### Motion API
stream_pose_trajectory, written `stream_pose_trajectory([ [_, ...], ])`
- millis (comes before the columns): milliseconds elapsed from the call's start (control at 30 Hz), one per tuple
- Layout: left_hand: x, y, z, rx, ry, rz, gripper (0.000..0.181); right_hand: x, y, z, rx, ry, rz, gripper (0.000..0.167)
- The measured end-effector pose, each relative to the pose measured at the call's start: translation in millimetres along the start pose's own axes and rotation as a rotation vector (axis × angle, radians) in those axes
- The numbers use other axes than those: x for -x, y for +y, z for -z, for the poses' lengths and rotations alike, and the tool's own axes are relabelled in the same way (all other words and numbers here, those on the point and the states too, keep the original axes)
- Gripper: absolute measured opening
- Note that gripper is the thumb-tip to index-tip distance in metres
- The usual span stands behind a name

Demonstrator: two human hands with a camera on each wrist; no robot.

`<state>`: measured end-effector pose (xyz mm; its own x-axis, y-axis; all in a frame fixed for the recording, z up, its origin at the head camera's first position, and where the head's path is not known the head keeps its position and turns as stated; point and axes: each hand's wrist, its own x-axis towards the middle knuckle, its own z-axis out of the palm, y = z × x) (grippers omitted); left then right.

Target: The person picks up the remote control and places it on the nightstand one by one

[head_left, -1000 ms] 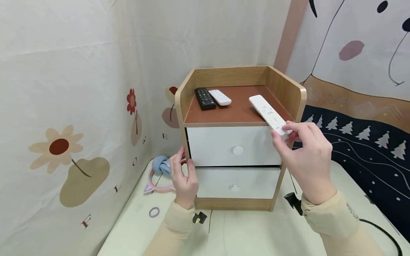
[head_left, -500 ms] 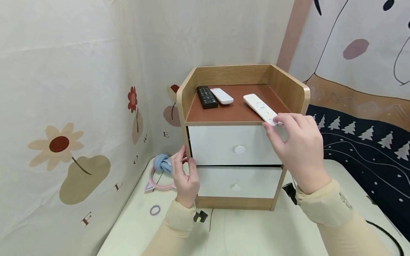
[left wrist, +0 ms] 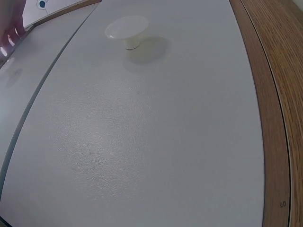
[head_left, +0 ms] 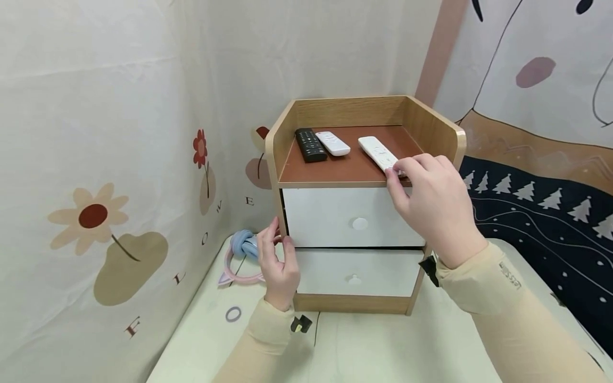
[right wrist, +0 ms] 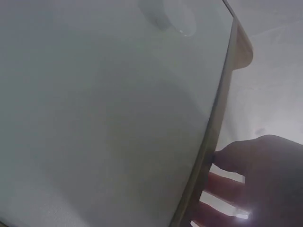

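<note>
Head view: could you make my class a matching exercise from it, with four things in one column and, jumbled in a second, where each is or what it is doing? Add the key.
Column one
1. black remote
2. right hand
3. small ring
4. left hand

Column two
A. at the left edge of the cabinet
B. lies on the pale table
C. pinches the near end of the longer white remote
D. lies on the brown top, beside the shorter white remote

Pairs: 1-D, 2-C, 3-B, 4-A
</note>
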<state>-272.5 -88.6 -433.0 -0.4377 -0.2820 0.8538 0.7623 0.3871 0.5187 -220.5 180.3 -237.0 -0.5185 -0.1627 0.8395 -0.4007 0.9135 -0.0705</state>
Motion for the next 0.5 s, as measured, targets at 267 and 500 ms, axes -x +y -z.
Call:
stream_pose_trajectory([
  [267,0.2,-1.4,0.1,-0.001,0.009,-0.014,0.052,-23.3,-1,-5,-0.032,-0.136,-0.055,0.025],
  [500,0.2,-2.4,-0.3,0.003,0.01,-0.026,0.052,-36.8,4,-7,-0.049,-0.239,-0.033,0.026],
])
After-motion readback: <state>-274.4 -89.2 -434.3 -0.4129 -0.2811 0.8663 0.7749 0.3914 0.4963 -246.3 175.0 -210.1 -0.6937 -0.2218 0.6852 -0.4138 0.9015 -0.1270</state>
